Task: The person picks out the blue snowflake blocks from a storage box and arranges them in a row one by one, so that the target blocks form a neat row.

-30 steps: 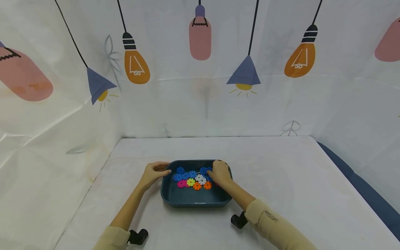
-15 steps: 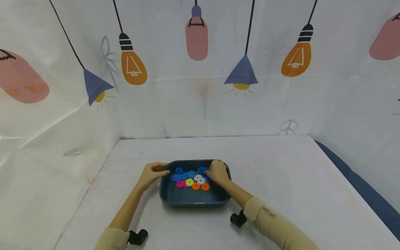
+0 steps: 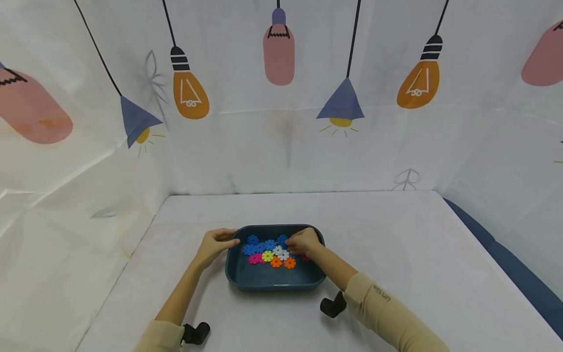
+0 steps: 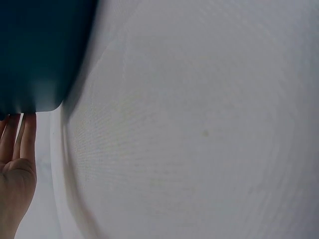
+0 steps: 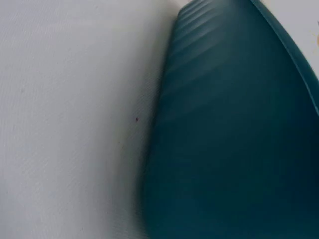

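A dark teal tray (image 3: 276, 281) stands on the white table in the head view, holding several flower-shaped plastic discs. Blue discs (image 3: 260, 247) lie toward the back, with a yellow disc (image 3: 267, 256), pink discs (image 3: 254, 258), white discs (image 3: 283, 255) and orange discs (image 3: 290, 263) in front. My left hand (image 3: 214, 247) grips the tray's left rim, thumb over the edge; its straight fingers (image 4: 28, 137) touch the outer wall in the left wrist view. Inside the tray, my right hand (image 3: 305, 243) reaches over the blue and white discs; whether its fingertips pinch one is hidden.
The white table (image 3: 387, 244) extends around the tray. A printed white curtain (image 3: 281, 146) rises behind and at the sides. Only the tray's outer wall (image 5: 229, 124) and table surface show in the right wrist view. Black wrist mounts (image 3: 333, 305) hang from both sleeves.
My right hand has turned, its fingers now stretching left over the discs rather than curling down at the tray's back right. The left hand keeps its place at the rim.
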Action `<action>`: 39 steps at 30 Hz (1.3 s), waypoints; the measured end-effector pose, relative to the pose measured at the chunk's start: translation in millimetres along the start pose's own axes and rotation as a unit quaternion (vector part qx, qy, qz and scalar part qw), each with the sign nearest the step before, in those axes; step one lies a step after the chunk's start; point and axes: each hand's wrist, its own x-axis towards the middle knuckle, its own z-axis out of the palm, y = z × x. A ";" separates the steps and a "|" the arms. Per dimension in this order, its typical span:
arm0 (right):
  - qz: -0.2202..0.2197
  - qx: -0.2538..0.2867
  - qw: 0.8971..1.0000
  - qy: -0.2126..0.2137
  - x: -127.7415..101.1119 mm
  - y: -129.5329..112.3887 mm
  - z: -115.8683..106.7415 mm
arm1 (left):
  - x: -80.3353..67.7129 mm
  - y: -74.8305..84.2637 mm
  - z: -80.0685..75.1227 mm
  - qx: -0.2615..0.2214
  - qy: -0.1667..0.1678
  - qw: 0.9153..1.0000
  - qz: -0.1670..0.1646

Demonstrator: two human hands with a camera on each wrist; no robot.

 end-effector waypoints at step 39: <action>-0.094 0.042 0.993 -0.063 -18.0 -19.3 -38.4 | 13.2 -26.4 -6.2 0.008 -0.006 1.000 0.005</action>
